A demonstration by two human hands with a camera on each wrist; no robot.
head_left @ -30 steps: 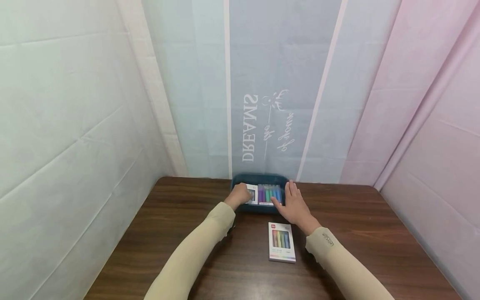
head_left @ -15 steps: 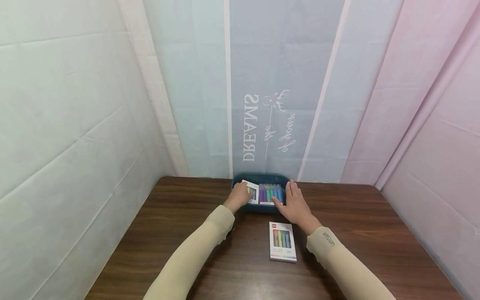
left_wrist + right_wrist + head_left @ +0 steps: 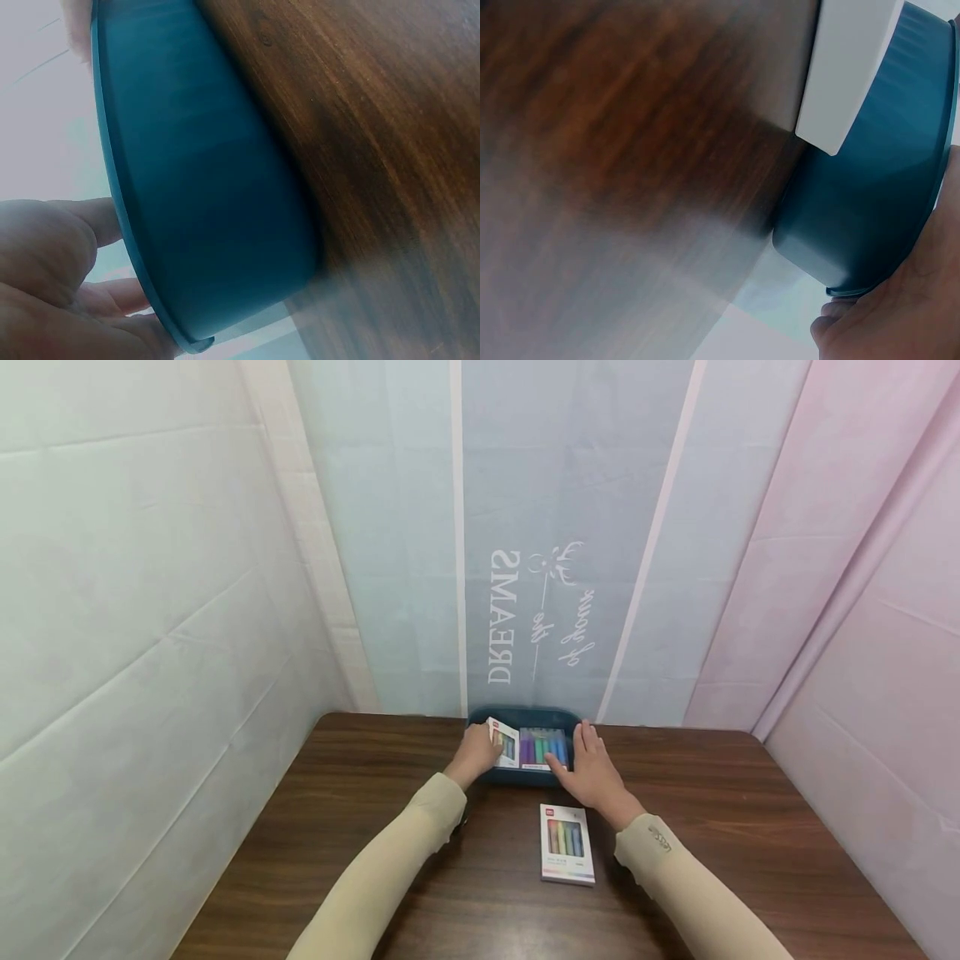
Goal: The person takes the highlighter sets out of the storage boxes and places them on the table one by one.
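My bench (image 3: 337, 827) carries a dark teal tray (image 3: 525, 718) at the middle of its far edge. In the tray, my left hand (image 3: 477, 752) pinches a tilted marker box (image 3: 504, 745), its long axis running away from me; my right hand (image 3: 592, 768) lies flat, fingers straight, on the tray's right rim. Loose markers (image 3: 543, 747) fill the gap between. A second box (image 3: 567, 843) lies nearer me. My left fingertips are hidden.
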